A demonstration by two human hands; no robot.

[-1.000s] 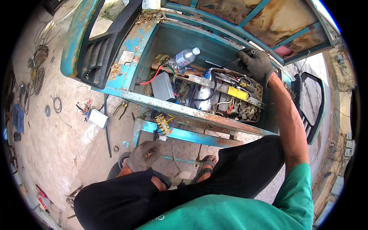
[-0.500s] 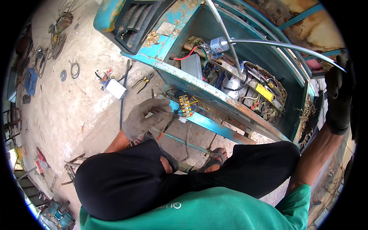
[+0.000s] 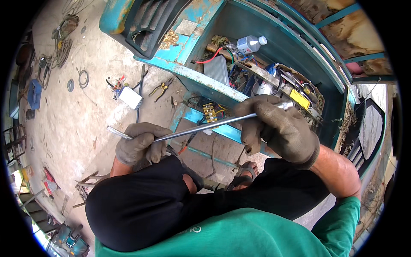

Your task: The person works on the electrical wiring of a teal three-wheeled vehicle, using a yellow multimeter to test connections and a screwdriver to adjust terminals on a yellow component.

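A long shiny metal socket wrench [image 3: 209,125] lies slantwise in front of me, above the blue metal frame. My left hand [image 3: 143,143], in a grey work glove, is closed around its lower left end, where a short pale metal piece sticks out past the fingers. Near the socket end, my gloved right hand [image 3: 280,128] is wrapped round the shaft, the socket showing just beyond the knuckles. Behind the shaft, a yellow terminal block [image 3: 209,112] with several screws and wires sits on the blue frame [image 3: 229,132].
An open blue metal box [image 3: 295,55] holds a plastic bottle [image 3: 251,43], a grey finned metal case [image 3: 216,69], wires and tools. On the concrete floor to the left lie yellow-handled pliers [image 3: 161,89], a white wired box [image 3: 130,98] and coiled cable [image 3: 63,53].
My right hand has come in from the far right with the wrench, which has swung down from over the box. My left hand, open and empty before, has closed on its other end.
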